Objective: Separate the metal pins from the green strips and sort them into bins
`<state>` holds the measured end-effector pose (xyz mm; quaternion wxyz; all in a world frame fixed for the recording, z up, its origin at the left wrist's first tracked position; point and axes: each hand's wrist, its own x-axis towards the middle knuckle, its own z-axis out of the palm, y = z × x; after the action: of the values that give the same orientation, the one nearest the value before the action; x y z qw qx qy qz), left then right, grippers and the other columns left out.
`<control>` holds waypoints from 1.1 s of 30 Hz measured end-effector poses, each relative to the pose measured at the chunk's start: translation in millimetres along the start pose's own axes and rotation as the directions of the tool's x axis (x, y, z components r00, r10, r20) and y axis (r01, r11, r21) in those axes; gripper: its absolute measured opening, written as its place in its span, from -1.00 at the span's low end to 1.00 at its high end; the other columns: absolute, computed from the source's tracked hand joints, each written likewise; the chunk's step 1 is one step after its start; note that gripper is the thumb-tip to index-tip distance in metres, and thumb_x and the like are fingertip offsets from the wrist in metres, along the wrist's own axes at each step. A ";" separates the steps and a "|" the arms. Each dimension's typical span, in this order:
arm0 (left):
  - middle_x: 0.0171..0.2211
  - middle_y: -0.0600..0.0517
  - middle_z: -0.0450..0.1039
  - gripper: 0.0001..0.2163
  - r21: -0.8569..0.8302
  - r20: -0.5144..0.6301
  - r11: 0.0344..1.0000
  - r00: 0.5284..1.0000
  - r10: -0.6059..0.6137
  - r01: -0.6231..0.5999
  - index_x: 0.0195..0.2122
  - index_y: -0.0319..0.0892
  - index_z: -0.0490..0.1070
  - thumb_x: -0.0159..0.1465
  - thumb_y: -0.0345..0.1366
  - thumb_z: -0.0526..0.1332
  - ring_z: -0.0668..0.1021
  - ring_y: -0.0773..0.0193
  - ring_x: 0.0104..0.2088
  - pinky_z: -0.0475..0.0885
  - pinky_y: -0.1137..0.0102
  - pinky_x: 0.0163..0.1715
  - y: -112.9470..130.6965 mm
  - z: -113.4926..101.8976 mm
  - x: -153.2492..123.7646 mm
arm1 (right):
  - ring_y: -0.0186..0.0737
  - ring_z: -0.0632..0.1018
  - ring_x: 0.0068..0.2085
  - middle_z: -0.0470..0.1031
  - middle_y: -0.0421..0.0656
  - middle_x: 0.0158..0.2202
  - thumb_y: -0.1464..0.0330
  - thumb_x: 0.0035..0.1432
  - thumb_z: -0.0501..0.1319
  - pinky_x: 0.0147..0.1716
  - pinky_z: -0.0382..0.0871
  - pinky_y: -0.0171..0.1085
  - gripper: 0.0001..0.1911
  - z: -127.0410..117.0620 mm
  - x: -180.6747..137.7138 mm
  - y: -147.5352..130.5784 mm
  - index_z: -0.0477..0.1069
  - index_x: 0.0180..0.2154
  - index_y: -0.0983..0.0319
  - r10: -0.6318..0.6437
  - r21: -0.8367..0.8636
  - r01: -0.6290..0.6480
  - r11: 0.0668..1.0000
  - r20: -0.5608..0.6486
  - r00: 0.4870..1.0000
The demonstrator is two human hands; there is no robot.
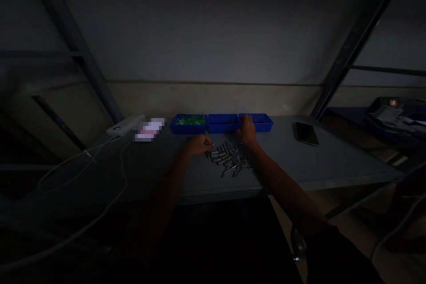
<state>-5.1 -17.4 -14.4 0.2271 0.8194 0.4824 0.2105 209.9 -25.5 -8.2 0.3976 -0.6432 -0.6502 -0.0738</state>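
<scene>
The scene is very dim. A pile of small grey metal cylinders (229,158) lies on the grey table (333,164). My left hand (199,144) rests curled at the pile's left edge, fingers closed on something I cannot make out. My right hand (246,129) reaches past the pile to the near rim of the right blue tray (262,121), fingers bunched together. A middle blue tray (222,123) and a left blue tray (188,123) with green contents stand in the same row.
A dark phone (306,133) lies right of the trays. A white power bank (124,125) with cables and a blurred pink-white item (149,130) sit at the left. Dark metal frame posts rise on both sides. A cluttered surface stands far right.
</scene>
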 end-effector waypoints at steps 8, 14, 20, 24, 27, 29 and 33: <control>-0.47 -0.02 0.52 -0.87 -0.003 -0.113 0.998 0.991 0.064 -0.065 -0.47 -0.20 0.42 0.07 -0.25 0.21 0.54 0.23 -0.43 0.38 0.42 -0.43 5.3 -1.1 -1.3 | -0.14 0.34 -0.16 0.33 -0.03 -0.21 0.61 -0.23 -0.02 -0.14 0.25 -0.23 -0.56 14.0 -13.4 -25.0 0.22 -0.20 0.29 -0.235 0.099 0.224 0.970 0.123 0.964; -0.42 -0.03 0.53 -0.84 -0.066 -0.215 0.990 0.971 0.107 -0.123 -0.41 -0.21 0.42 0.11 -0.22 0.17 0.55 0.22 -0.39 0.41 0.38 -0.34 2.8 4.8 3.2 | -0.18 0.33 -0.30 0.30 -0.11 -0.31 0.62 -0.33 -0.03 -0.30 0.25 -0.25 -0.54 15.4 -14.3 -25.7 0.22 -0.26 0.26 -0.281 0.216 0.260 0.941 0.072 0.957; -0.36 -0.02 0.54 -0.86 -0.082 -0.260 0.983 0.955 0.140 -0.166 -0.39 -0.18 0.46 0.12 -0.26 0.16 0.55 0.22 -0.32 0.40 0.38 -0.27 6.7 2.6 4.2 | -0.19 0.34 -0.29 0.31 -0.10 -0.32 0.65 -0.28 -0.03 -0.29 0.25 -0.27 -0.55 14.8 -12.8 -28.0 0.26 -0.26 0.27 -0.333 0.249 0.307 0.919 0.066 0.941; -0.35 -0.02 0.54 -0.84 -0.110 -0.291 0.977 0.946 0.142 -0.181 -0.39 -0.19 0.46 0.13 -0.24 0.16 0.54 0.21 -0.31 0.39 0.37 -0.25 9.5 0.9 3.5 | -0.23 0.37 -0.31 0.35 -0.10 -0.32 0.65 -0.16 0.01 -0.28 0.26 -0.29 -0.59 13.8 -15.8 -34.7 0.28 -0.20 0.30 -0.370 0.312 0.318 0.895 0.122 0.921; -0.39 0.00 0.53 -0.85 -0.211 -0.325 0.961 0.940 0.101 -0.177 -0.36 -0.18 0.43 0.11 -0.23 0.19 0.54 0.22 -0.35 0.39 0.39 -0.31 8.7 2.3 3.8 | -0.26 0.39 -0.35 0.39 -0.12 -0.34 0.60 -0.11 0.10 -0.31 0.27 -0.32 -0.63 13.3 -19.3 -38.7 0.30 -0.17 0.32 -0.437 0.381 0.337 0.861 0.216 0.873; -0.45 0.02 0.51 -0.84 -0.281 -0.339 0.946 0.939 0.060 -0.162 -0.34 -0.18 0.39 0.09 -0.22 0.21 0.54 0.24 -0.41 0.39 0.40 -0.39 6.8 4.1 4.7 | -0.28 0.40 -0.35 0.40 -0.13 -0.35 0.56 -0.08 0.14 -0.32 0.26 -0.33 -0.69 13.4 -20.7 -39.8 0.33 -0.20 0.31 -0.462 0.391 0.350 0.851 0.244 0.852; -0.55 0.08 0.45 -0.84 -0.366 -0.326 0.917 0.945 0.037 -0.162 -0.38 -0.17 0.33 0.07 -0.20 0.21 0.52 0.26 -0.50 0.38 0.41 -0.47 3.9 7.1 6.3 | -0.30 0.41 -0.35 0.42 -0.13 -0.36 0.50 0.01 0.15 -0.32 0.24 -0.34 -0.79 13.4 -19.9 -38.8 0.36 -0.24 0.30 -0.444 0.381 0.336 0.861 0.243 0.862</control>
<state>4.4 -14.6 -17.1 0.2942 0.7383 0.4181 0.4400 166.7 -39.1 -13.2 0.3628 -0.4246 -0.8273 0.0610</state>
